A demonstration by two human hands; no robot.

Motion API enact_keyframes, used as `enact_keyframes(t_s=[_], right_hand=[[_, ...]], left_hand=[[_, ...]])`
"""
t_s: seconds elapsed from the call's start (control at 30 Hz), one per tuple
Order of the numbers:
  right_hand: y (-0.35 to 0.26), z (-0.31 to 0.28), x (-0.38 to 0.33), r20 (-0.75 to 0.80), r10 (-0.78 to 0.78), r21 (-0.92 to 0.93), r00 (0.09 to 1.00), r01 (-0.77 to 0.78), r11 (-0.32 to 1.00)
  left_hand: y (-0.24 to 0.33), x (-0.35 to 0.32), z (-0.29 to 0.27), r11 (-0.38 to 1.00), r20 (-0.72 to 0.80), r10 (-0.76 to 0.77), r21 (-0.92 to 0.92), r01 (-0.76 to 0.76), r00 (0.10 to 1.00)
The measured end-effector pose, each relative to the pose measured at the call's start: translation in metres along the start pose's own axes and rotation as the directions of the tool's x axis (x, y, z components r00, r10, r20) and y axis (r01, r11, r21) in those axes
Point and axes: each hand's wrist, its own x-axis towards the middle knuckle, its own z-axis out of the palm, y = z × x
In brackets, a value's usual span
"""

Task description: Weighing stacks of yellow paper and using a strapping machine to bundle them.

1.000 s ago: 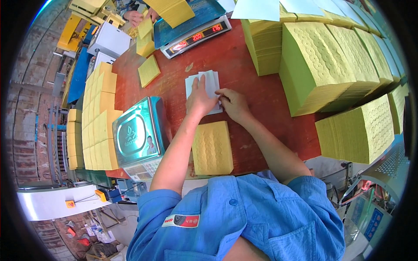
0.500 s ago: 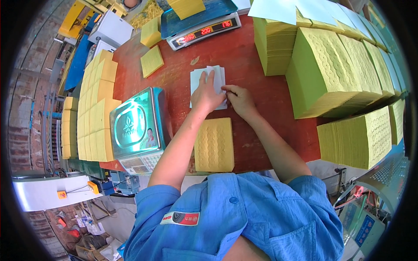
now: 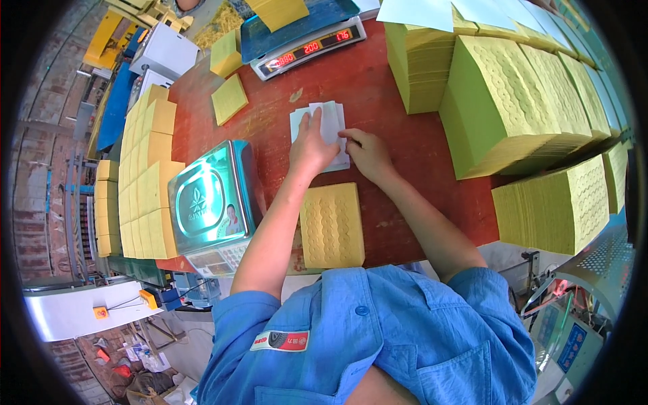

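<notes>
A small pile of white paper sheets (image 3: 329, 118) lies on the red table (image 3: 378, 94). My left hand (image 3: 312, 143) lies flat on the sheets, fingers spread. My right hand (image 3: 366, 154) pinches the right edge of the same sheets. Just below my hands, near the table's front edge, a yellow embossed stack (image 3: 331, 225) lies flat, untouched.
A silver weighing scale (image 3: 209, 199) stands left of my arm. A second scale with red digits (image 3: 304, 34) and a yellow stack on it sits at the back. Tall yellow stacks (image 3: 513, 108) fill the right side; smaller yellow bundles (image 3: 145, 175) line the left edge.
Both hands stay on the white sheets; my right hand has shifted slightly along their right edge. The camera view has tilted a little.
</notes>
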Motion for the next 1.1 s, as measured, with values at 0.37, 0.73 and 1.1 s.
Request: enact_keyframes(t_s=[0.37,0.73,1.1], right_hand=[[0.004,0.002,0.015,-0.042,-0.030,-0.018,0.999,0.029,0.999],[0.003,0.001,0.002,-0.047,-0.026,0.017,0.999,0.027,0.999],[0.007,0.005,0.000,-0.010,0.016,0.103,1.000,-0.015,0.995]], left_hand=[[0.018,-0.011,-0.008,0.993,0.097,-0.035,0.118,0.023,0.995],[0.020,-0.010,-0.010,0.998,0.112,-0.038,0.057,0.031,0.993],[0.017,-0.009,-0.013,0.999,0.133,-0.032,0.004,0.032,0.991]])
